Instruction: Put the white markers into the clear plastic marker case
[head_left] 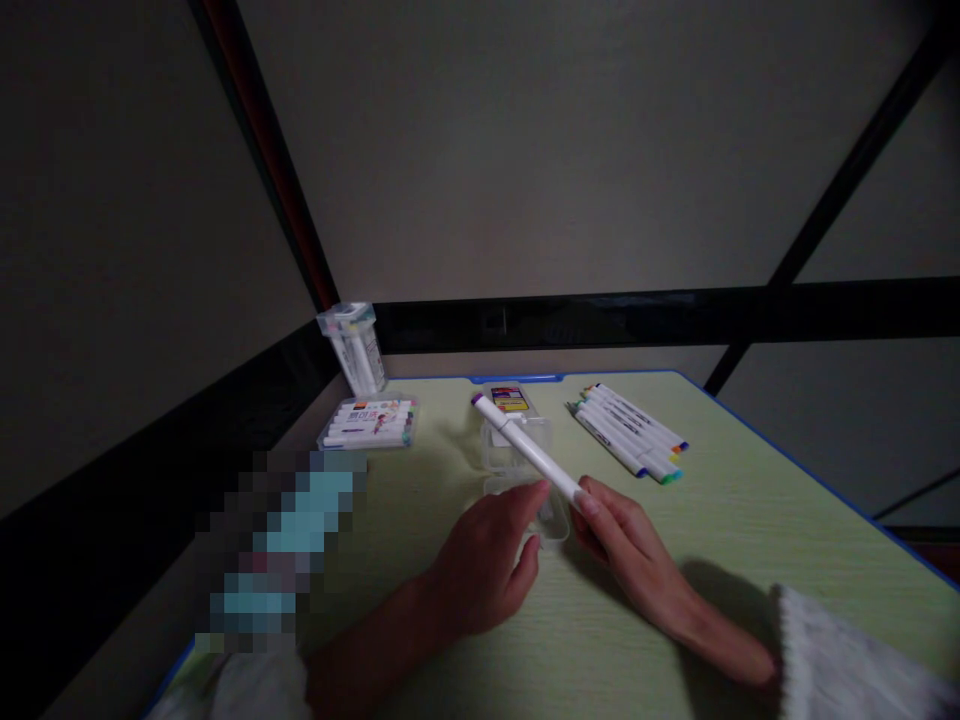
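My right hand [626, 540] pinches the lower end of a white marker [529, 447] between thumb and fingers. The marker slants up to the left above the table, its purple-tipped end pointing away from me. Just left of its lower end is my left hand [487, 555], thumb and index finger apart with nothing between them. Whether the left fingertips touch the marker I cannot tell. Under and behind the hands lies a clear plastic case [556, 522], partly hidden by my left hand. Another clear box part [495, 455] lies beyond it, partly covered by the marker.
A fanned pile of white markers [630, 430] with coloured ends lies at the right. At the left is a flat clear case of markers [371, 424], with a tall lidded container of markers [358, 350] behind it. A labelled clear case [510, 398] lies near the table's back edge. Pixelation covers the left side.
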